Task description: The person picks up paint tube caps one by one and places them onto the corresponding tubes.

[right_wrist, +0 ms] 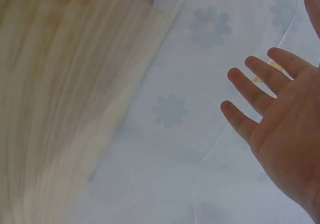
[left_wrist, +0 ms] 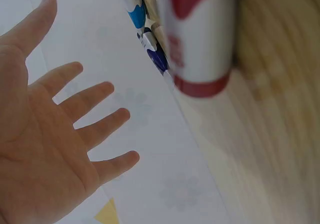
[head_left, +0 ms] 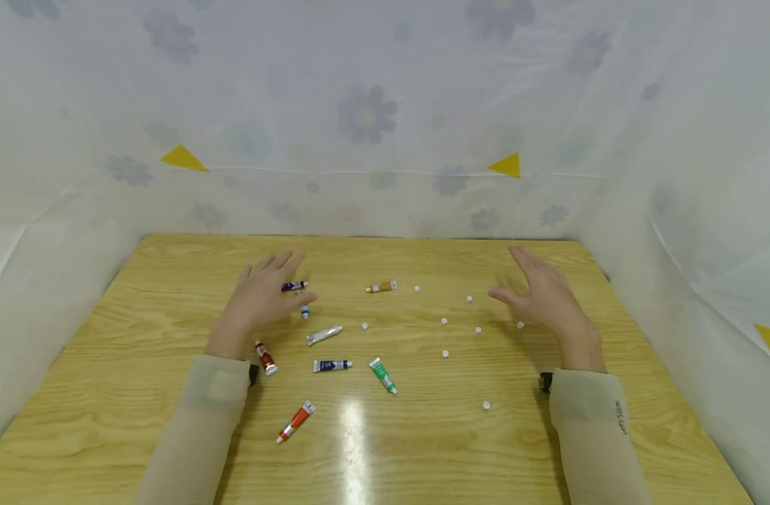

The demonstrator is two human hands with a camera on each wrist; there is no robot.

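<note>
On table (head_left: 170, 435): both hands flat-open, nothing held.
Left hand (head_left: 259, 298) fingers spread, hovers by purple tube (head_left: 294, 285) and part-hidden blue tube (head_left: 305, 311); contact unclear. Red tube (head_left: 266, 358) by left wrist, a cropped blur in wrist view. Right hand (head_left: 545, 298) spread near white caps (head_left: 477, 330), touching none.

paint tubes (head_left: 324, 335) and caps (head_left: 444, 321) (scattered mid-table) obstruct; near table (head_left: 423, 456) edge lies free.

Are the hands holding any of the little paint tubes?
No. Both the left hand and the right hand are open with fingers spread, holding nothing. The paint tubes and small white caps lie loose on the wooden table.
</note>
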